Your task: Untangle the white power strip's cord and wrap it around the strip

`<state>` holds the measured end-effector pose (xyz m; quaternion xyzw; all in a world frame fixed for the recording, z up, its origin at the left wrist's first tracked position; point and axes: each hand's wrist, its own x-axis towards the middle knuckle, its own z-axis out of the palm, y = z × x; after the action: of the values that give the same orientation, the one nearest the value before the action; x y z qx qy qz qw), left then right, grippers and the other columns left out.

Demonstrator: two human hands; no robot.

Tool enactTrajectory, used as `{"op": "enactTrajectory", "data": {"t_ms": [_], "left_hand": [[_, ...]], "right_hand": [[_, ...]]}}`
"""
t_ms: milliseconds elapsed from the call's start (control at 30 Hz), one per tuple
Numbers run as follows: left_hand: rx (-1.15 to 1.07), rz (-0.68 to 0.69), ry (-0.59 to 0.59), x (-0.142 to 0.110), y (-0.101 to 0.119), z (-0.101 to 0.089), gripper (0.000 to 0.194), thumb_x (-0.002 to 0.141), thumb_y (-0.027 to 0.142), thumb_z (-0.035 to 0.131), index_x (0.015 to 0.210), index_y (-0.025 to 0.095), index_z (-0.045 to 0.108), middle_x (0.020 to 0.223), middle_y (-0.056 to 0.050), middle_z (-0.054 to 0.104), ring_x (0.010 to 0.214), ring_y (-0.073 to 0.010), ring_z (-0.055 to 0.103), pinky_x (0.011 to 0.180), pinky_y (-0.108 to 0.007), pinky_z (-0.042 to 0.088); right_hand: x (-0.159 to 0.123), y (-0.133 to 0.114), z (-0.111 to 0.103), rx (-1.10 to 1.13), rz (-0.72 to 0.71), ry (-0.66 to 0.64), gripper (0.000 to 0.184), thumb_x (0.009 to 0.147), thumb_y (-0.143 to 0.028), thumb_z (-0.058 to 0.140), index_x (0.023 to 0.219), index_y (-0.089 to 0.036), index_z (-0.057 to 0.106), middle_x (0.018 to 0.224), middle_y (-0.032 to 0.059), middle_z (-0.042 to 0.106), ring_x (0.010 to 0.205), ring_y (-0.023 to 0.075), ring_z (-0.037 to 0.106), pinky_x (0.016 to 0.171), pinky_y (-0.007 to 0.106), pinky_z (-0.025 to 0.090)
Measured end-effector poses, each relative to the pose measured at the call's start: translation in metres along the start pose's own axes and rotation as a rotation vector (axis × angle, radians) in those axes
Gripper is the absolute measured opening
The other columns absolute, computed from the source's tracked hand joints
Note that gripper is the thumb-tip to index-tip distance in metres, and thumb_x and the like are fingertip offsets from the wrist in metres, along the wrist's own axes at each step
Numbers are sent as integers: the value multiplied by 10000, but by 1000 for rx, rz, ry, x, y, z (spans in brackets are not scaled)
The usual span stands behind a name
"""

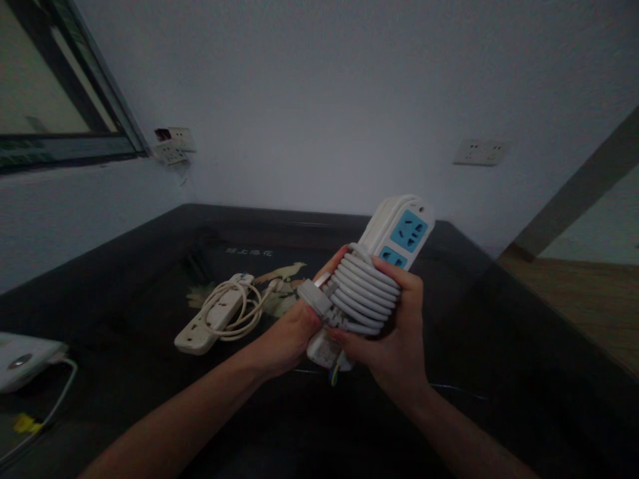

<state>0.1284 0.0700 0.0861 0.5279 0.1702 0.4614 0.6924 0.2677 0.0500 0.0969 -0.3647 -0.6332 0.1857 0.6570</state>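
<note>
Between my two hands I hold a white power strip (377, 229) with blue socket faces, tilted with its far end up to the right. Its grey-white cord (367, 293) is wound in several tight turns round the strip's middle. My left hand (294, 329) grips the plug (315, 297) and the strip's left side, thumb on the plug. My right hand (402, 339) wraps round the coil from the right, its index finger over the upper turns and its thumb near the lower end. A small yellow-green bit (334, 376) hangs below the strip.
Left on the dark table (150, 279) lies another white power strip (219, 316) with a loosely looped cord. At the far left is a white device (27, 359) with a cable and a yellow tag (27, 424). Wall sockets (482, 152) sit behind; a window (60, 80) is upper left.
</note>
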Motion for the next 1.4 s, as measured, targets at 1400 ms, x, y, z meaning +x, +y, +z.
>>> {"op": "enactTrajectory", "data": {"t_ms": [1400], "left_hand": [[155,-225,99,12,19,-16,604,777,240,721,1322,190,466,1246,-145,608,1083,-257,607,843,-327,505]], "right_hand": [[21,15,-8,-121,192,-357,1157,532,-177,816,1486,-345,183,1355,115,383,1254,342,431,1057,578,347]]}}
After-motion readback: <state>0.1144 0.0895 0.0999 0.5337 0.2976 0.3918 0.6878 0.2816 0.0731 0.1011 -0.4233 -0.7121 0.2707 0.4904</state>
